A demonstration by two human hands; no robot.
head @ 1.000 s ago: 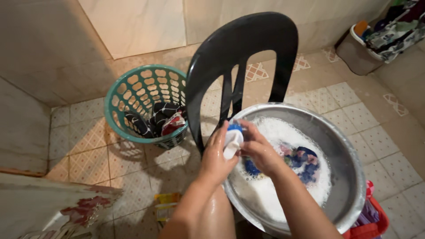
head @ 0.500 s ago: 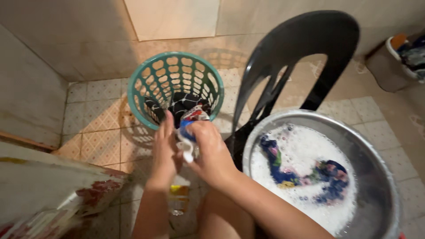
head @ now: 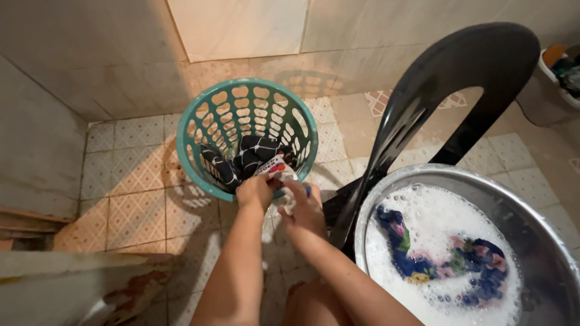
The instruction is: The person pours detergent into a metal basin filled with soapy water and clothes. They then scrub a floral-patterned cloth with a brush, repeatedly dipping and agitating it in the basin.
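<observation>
Both hands sit at the near rim of the teal laundry basket (head: 254, 115), w/ a small wet garment (head: 284, 181) bunched between them. It's white w/ a bit of red and blue showing, right over the basket's edge, above the tiled floor (head: 133, 181). Left hand (head: 254, 192) is closed around the upper end of the bunch, fingers curled tight. Right hand (head: 305, 208) grips the lower end, fingers wrapped round it; how much cloth is inside each fist can't be made out.

Handling, as a guess: soft, limp, no stiffness at all, so it sags wherever it isn't held. Soaked and prob. soapy, so heavier than it looks and slippery. Needs a full-fist grip, not fingertips. Not fragile. Best taken at both ends of the bunch, as the hands have it now.

Inside the basket lies dark patterned clothing (head: 248, 158). To the right, a black plastic chair (head: 447, 102) carries a metal basin (head: 544, 241) of suds w/ a dark floral garment (head: 447, 256) soaking in it.
</observation>
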